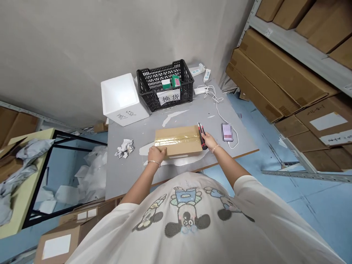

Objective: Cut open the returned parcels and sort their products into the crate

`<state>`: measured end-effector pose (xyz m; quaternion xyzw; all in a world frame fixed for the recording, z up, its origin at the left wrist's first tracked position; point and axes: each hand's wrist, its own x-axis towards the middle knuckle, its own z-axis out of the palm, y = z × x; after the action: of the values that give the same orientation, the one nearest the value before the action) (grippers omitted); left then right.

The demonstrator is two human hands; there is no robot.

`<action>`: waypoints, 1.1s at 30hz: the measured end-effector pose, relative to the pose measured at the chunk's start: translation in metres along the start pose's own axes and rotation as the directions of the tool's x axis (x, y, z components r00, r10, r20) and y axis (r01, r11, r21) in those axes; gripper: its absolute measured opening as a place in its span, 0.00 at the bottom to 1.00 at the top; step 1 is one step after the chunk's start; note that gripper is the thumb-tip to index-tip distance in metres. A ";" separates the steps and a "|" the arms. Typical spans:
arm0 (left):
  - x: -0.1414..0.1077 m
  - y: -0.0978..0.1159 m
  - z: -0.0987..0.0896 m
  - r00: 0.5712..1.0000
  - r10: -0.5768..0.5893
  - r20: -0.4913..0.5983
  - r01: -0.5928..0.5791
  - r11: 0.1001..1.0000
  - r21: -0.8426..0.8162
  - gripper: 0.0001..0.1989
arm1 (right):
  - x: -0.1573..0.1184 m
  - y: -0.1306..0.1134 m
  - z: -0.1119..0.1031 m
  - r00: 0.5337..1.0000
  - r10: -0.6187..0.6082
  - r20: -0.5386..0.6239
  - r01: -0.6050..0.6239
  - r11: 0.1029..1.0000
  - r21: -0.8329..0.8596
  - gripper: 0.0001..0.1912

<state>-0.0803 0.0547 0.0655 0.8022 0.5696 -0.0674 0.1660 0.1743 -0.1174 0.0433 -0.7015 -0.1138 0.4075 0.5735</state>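
Observation:
A cardboard box lies on the grey table, with clear tape running lengthwise across its top. My left hand lies over its near left end, holding it down. My right hand is shut on a black and red utility knife at the box's right end. The knife stands against the box's side, and its blade tip is hidden or too small to make out. Crumpled white paper lies left of the box.
A black plastic crate and a white foam box stand at the table's back, both with Chinese labels. A blurred phone sits on a white cable to the right. Shelves of cartons rise at right; white packing waste lies at left.

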 end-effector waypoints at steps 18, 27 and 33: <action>-0.025 0.080 0.041 0.778 0.626 0.050 -0.615 0.743 0.264 0.50 | 0.012 -0.002 -0.034 0.976 0.164 0.146 -0.134 0.972 -0.192 0.15; -0.026 0.078 0.058 0.771 0.637 0.013 -0.610 0.733 0.302 0.49 | 0.013 -0.003 -0.036 0.979 0.134 0.155 -0.072 0.933 -0.352 0.14; -0.025 0.078 0.059 0.771 0.637 0.012 -0.611 0.734 0.296 0.49 | 0.009 -0.005 -0.039 0.984 0.092 0.155 -0.019 0.909 -0.416 0.15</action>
<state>-0.0105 -0.0110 0.0321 0.9639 0.2585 -0.0524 0.0366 0.2092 -0.1381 0.0447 -0.7721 -0.2261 0.4491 0.3886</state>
